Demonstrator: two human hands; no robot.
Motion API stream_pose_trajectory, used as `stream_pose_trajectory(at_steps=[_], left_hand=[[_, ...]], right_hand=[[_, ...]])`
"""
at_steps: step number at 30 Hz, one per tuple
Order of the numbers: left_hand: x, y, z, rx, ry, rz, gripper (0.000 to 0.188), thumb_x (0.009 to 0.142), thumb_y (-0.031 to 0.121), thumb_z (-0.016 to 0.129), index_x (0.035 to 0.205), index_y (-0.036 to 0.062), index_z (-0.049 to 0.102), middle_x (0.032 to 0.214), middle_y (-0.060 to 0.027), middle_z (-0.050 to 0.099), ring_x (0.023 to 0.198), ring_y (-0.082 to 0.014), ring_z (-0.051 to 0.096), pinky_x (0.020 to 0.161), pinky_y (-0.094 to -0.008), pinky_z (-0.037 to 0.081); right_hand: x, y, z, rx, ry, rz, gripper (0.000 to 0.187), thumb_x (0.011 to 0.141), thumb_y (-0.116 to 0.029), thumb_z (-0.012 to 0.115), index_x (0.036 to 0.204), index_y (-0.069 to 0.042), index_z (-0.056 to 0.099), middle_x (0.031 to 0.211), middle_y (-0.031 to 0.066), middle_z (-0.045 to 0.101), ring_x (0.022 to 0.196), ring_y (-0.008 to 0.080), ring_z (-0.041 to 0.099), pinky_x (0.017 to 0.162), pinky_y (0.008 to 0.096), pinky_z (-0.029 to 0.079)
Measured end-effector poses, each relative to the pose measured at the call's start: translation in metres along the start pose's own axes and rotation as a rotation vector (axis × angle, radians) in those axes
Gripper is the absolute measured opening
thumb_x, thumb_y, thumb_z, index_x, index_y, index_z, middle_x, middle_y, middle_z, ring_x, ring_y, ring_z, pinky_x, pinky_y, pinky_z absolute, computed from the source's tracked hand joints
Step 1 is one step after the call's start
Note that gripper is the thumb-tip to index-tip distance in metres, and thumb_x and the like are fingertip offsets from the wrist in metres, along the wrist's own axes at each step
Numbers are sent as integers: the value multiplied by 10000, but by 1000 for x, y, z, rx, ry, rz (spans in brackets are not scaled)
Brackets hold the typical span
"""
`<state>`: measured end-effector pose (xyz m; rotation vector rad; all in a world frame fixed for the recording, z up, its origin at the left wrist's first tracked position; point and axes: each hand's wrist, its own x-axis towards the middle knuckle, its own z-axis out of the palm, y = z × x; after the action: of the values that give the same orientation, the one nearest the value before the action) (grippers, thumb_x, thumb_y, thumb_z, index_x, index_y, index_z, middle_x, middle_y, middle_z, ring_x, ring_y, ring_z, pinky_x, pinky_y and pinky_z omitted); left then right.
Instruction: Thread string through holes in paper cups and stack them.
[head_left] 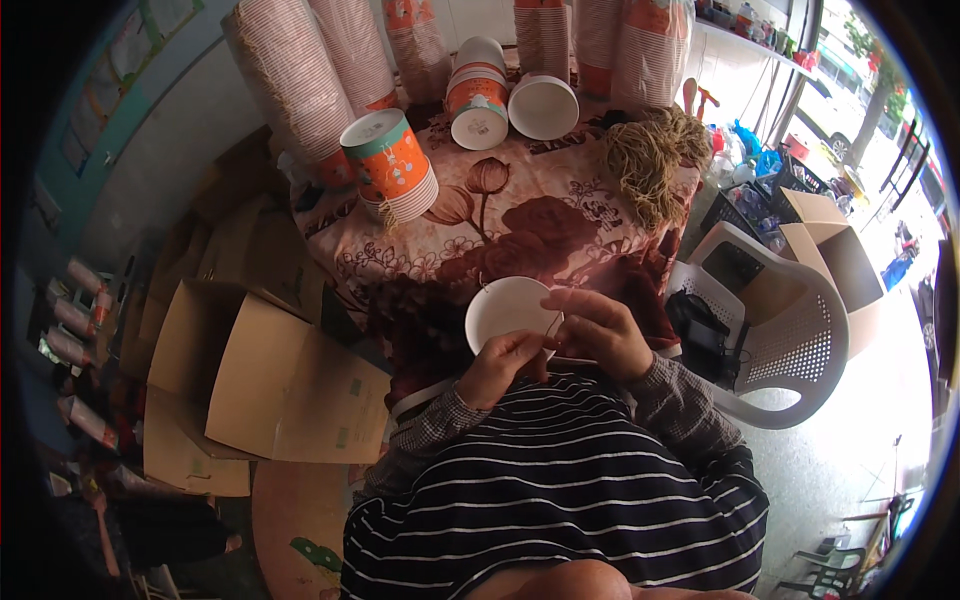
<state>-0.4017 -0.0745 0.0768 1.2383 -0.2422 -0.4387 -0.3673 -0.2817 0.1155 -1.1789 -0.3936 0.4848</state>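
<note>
A white-lined paper bucket (507, 308) is held close to my body at the table's near edge, its mouth facing up. My left hand (497, 368) is closed on the bucket's near rim, thumb on top. At the right rim my right hand (607, 338) is closed, thumb and fingers pinched together on what looks like a thin cord; most of it is hidden by the fingers. A short strand pokes out at the bucket's far left rim. Farther off on the right of the table lies a bundle of tan twine (655, 165).
Upside-down nested orange buckets (390, 165) stand at the table's left, with more lying on their sides (478, 100) behind. Tall wrapped bucket stacks (285, 75) line the back. Open cardboard boxes (290, 385) are on the left; a plastic chair (790, 340) holds a black bag on the right.
</note>
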Motion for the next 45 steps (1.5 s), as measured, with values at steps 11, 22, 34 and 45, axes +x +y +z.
stream_pose_trajectory(at_steps=[11, 22, 34, 45], left_hand=[[-18, 19, 4, 807, 250, 433, 132, 886, 123, 638, 908, -5, 657, 777, -110, 669, 683, -148, 650, 607, -258, 498], [-25, 28, 4, 757, 167, 402, 174, 918, 159, 611, 884, -7, 651, 712, -63, 648, 628, -96, 597, 575, -239, 471], [-26, 26, 1, 319, 248, 211, 436, 996, 378, 451, 805, 21, 612, 592, 43, 461, 528, -26, 402, 484, -178, 320], [-21, 18, 18, 903, 285, 548, 170, 932, 133, 581, 837, -7, 588, 681, -66, 584, 622, -123, 566, 569, -256, 453]], right_hand=[[-8, 7, 8, -951, 58, -366, 369, 808, -10, 635, 1173, 1, 581, 923, 133, 650, 728, 180, 656, 653, 269, 517], [-12, 25, 23, -436, -32, 48, 153, 904, -120, 611, 995, 1, 593, 753, 23, 610, 663, 67, 578, 586, 212, 469], [-18, 15, 26, -353, 62, -53, 130, 915, -129, 599, 917, 1, 601, 760, 10, 601, 649, 62, 572, 578, 205, 471], [-16, 10, 24, -279, -83, 138, 143, 902, -127, 609, 977, -7, 588, 726, 1, 586, 590, 53, 558, 495, 200, 460]])
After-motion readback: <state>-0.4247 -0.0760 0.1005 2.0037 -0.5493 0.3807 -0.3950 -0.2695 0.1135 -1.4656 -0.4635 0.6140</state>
